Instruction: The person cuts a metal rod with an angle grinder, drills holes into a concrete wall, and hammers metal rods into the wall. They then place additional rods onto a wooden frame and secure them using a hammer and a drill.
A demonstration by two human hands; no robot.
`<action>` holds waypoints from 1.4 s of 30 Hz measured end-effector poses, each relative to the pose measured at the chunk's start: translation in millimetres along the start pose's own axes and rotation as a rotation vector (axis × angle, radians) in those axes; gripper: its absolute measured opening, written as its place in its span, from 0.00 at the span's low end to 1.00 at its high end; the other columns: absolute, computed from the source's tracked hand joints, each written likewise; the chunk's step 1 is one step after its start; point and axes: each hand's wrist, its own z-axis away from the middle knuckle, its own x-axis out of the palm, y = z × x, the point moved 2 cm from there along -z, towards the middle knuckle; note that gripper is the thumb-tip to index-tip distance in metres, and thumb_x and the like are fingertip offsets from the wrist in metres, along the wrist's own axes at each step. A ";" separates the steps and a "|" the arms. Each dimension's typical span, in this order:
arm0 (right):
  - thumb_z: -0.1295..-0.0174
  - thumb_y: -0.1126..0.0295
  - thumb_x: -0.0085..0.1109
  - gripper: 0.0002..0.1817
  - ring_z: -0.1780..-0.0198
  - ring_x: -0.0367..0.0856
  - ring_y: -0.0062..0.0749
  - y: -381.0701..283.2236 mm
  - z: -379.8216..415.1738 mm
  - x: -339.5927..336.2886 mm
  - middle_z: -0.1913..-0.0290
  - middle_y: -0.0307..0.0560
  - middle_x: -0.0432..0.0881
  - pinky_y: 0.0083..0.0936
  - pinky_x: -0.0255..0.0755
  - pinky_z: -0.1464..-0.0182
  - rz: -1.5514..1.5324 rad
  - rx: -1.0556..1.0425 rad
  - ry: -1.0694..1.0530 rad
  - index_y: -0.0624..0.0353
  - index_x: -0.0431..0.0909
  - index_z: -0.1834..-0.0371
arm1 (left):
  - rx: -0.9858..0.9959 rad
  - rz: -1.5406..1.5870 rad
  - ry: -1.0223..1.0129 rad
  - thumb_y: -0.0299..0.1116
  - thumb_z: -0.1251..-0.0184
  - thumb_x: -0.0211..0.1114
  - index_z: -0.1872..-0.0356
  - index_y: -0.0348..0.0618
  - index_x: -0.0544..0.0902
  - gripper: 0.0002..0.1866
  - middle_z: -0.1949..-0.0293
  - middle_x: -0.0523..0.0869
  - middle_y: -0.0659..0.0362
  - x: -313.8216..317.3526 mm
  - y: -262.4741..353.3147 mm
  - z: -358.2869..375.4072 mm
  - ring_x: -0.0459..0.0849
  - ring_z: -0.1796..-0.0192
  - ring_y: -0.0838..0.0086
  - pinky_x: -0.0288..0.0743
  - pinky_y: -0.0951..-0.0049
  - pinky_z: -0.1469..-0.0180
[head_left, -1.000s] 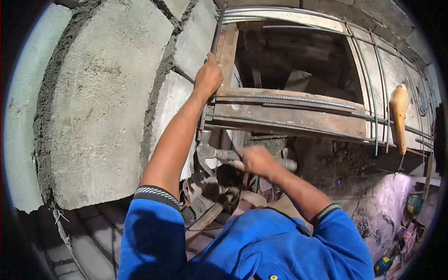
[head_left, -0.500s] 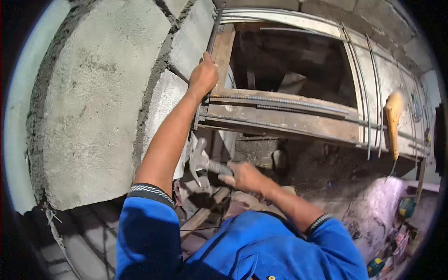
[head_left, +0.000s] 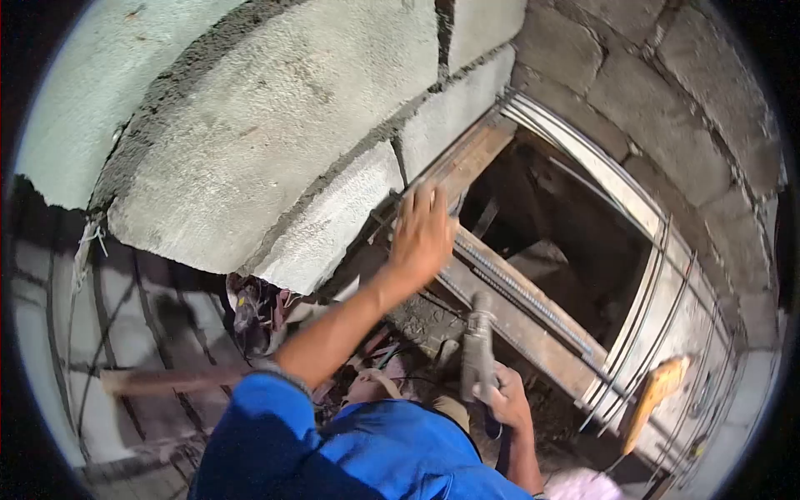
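Observation:
My left hand [head_left: 423, 236] reaches over the corner of the wooden frame, close to the lower edge of the block wall [head_left: 333, 196]. Its fingers are stretched out, and the palm hides what lies under it. In my right hand [head_left: 507, 400], held low in front of my body, is a hammer [head_left: 477, 346], blurred by motion. The hammer overlaps the near plank [head_left: 546, 342] in this view. Ribbed steel bars [head_left: 537, 302] lie along that plank, close to my left hand. A second board [head_left: 479, 162] runs back along the wall.
A dark opening [head_left: 554, 204] lies between the boards. At right, a yellow corded power tool [head_left: 654, 398] rests on a pale panel [head_left: 646, 325] crossed by thin steel rods. A grey block wall [head_left: 700, 92] rises behind. At lower left, a wooden length [head_left: 171, 381] extends past my elbow.
My left hand has let go of the dark bar at the frame's edge and its fingers are straight. The hammer has swung upright and nearer my body. The view has turned left.

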 end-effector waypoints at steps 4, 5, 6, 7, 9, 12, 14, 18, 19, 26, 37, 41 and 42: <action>0.43 0.36 0.64 0.37 0.64 0.78 0.31 17.8 9.8 -45.5 0.65 0.46 0.80 0.31 0.72 0.62 -0.062 -0.086 0.206 0.61 0.73 0.50 | 0.015 0.144 0.035 0.31 0.37 0.68 0.38 0.28 0.70 0.29 0.36 0.68 0.39 18.2 25.2 13.3 0.63 0.29 0.44 0.58 0.50 0.27; 0.45 0.33 0.64 0.40 0.65 0.78 0.32 32.5 6.9 -55.5 0.65 0.47 0.79 0.31 0.72 0.62 -0.096 -0.119 0.240 0.62 0.71 0.49 | -0.015 0.101 0.108 0.36 0.35 0.67 0.37 0.26 0.71 0.30 0.36 0.70 0.41 25.5 23.0 -11.8 0.64 0.30 0.45 0.61 0.47 0.29; 0.47 0.30 0.64 0.44 0.65 0.77 0.32 47.2 3.9 -65.5 0.65 0.48 0.79 0.30 0.72 0.62 -0.130 -0.152 0.273 0.63 0.70 0.48 | -0.041 0.038 0.150 0.39 0.36 0.67 0.36 0.25 0.70 0.33 0.37 0.71 0.41 37.9 8.9 -39.2 0.65 0.32 0.46 0.61 0.48 0.30; 0.47 0.30 0.63 0.44 0.65 0.77 0.32 55.2 -2.0 -80.8 0.65 0.48 0.78 0.30 0.71 0.62 -0.124 -0.176 0.244 0.64 0.70 0.48 | -0.063 -0.023 0.190 0.42 0.36 0.67 0.35 0.24 0.68 0.36 0.38 0.72 0.41 50.0 -3.2 -56.6 0.67 0.33 0.48 0.61 0.48 0.31; 0.46 0.29 0.61 0.44 0.67 0.77 0.32 68.1 -16.9 -106.2 0.67 0.47 0.77 0.30 0.71 0.64 -0.187 -0.239 0.182 0.64 0.70 0.50 | -0.203 -0.079 0.067 0.45 0.37 0.68 0.33 0.24 0.65 0.40 0.38 0.71 0.40 64.8 -6.0 -70.0 0.68 0.35 0.49 0.60 0.49 0.32; 0.43 0.33 0.64 0.36 0.80 0.69 0.27 63.2 -20.7 -107.1 0.75 0.44 0.72 0.26 0.64 0.77 -0.266 -0.152 0.194 0.61 0.70 0.59 | -0.298 -0.087 -0.059 0.54 0.38 0.67 0.29 0.22 0.59 0.50 0.40 0.72 0.38 75.9 -16.8 -73.4 0.70 0.38 0.51 0.57 0.52 0.34; 0.43 0.35 0.66 0.35 0.83 0.67 0.25 45.6 -24.5 -98.7 0.76 0.43 0.71 0.25 0.61 0.80 -0.288 -0.163 0.162 0.60 0.70 0.61 | -0.340 -0.066 -0.120 0.54 0.38 0.67 0.29 0.22 0.59 0.50 0.40 0.73 0.38 74.1 -13.9 -70.3 0.70 0.38 0.51 0.57 0.52 0.34; 0.44 0.39 0.69 0.32 0.88 0.62 0.22 -12.0 -47.3 -83.9 0.79 0.40 0.70 0.23 0.56 0.85 -0.479 -0.184 0.052 0.60 0.70 0.64 | -0.386 -0.021 -0.113 0.55 0.38 0.66 0.29 0.23 0.59 0.49 0.40 0.73 0.36 74.1 -18.1 -77.0 0.70 0.36 0.51 0.57 0.52 0.34; 0.43 0.42 0.68 0.31 0.76 0.68 0.22 -22.3 -45.6 -87.4 0.71 0.39 0.74 0.21 0.62 0.74 -0.335 -0.198 0.022 0.62 0.73 0.61 | -0.398 0.017 -0.104 0.55 0.39 0.66 0.28 0.24 0.59 0.49 0.39 0.73 0.34 75.1 -20.6 -75.8 0.71 0.36 0.50 0.57 0.52 0.34; 0.38 0.71 0.68 0.20 0.77 0.70 0.13 -103.0 -37.8 -56.9 0.73 0.34 0.76 0.15 0.64 0.76 0.229 -0.095 0.222 0.64 0.73 0.46 | -0.110 0.455 0.359 0.30 0.29 0.62 0.40 0.36 0.78 0.18 0.43 0.83 0.48 -43.0 -1.6 15.7 0.81 0.39 0.62 0.75 0.66 0.36; 0.34 0.62 0.66 0.23 0.59 0.79 0.34 -132.5 -16.7 50.2 0.60 0.67 0.83 0.34 0.73 0.53 0.870 -0.303 0.086 0.71 0.76 0.46 | 0.071 -0.212 0.971 0.29 0.24 0.56 0.53 0.34 0.83 0.11 0.58 0.89 0.51 -399.9 -67.4 242.8 0.87 0.54 0.65 0.79 0.65 0.45; 0.33 0.57 0.65 0.22 0.71 0.72 0.35 -65.2 -21.0 55.8 0.72 0.60 0.79 0.35 0.71 0.65 0.988 -0.100 0.153 0.70 0.79 0.54 | -0.088 -0.789 0.992 0.37 0.26 0.60 0.44 0.39 0.83 0.16 0.51 0.89 0.54 -487.7 -134.4 271.2 0.87 0.50 0.66 0.77 0.66 0.43; 0.34 0.58 0.66 0.21 0.72 0.74 0.35 -63.2 -13.5 68.9 0.72 0.63 0.79 0.35 0.71 0.67 0.958 -0.154 0.154 0.71 0.80 0.56 | -0.108 -0.850 0.920 0.39 0.26 0.62 0.42 0.40 0.83 0.18 0.50 0.89 0.55 -494.2 -145.3 267.7 0.87 0.49 0.66 0.76 0.66 0.42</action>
